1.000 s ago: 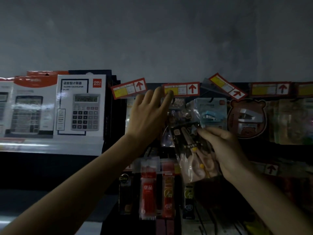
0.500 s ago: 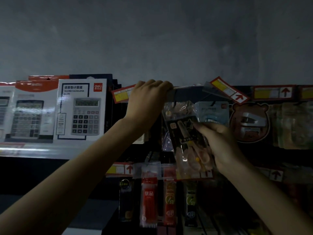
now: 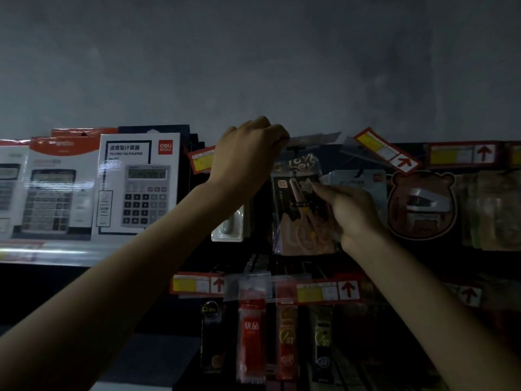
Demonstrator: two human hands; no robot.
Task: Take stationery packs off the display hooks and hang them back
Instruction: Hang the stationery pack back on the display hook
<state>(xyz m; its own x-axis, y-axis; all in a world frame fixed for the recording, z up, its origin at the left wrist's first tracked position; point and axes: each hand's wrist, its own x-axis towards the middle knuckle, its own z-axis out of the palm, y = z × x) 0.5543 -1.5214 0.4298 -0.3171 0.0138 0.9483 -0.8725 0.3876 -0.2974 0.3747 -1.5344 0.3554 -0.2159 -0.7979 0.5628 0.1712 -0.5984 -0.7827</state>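
Note:
A clear plastic pack of pink scissors (image 3: 303,210) with a black card hangs tilted in front of the top row of the dark display rack. My right hand (image 3: 349,215) pinches its right side, thumb on the front. My left hand (image 3: 248,156) is above and to the left, fingers curled over the flipped-up clear price-tag holder (image 3: 313,138) at the top hook. The pack's top sits just under that holder, in front of another pack printed "Love" (image 3: 298,163). The hook itself is too dark to make out.
Boxed calculators (image 3: 138,187) stand on a shelf at the left. A small stapler pack (image 3: 358,179) and a bear-shaped stapler pack (image 3: 423,204) hang to the right. Red refill packs (image 3: 252,334) hang on the lower row under price tags (image 3: 328,292).
My left hand moved up from flat against the packs and curled over the price-tag holder, flipping it up. My right hand raised the scissors pack towards the top hook.

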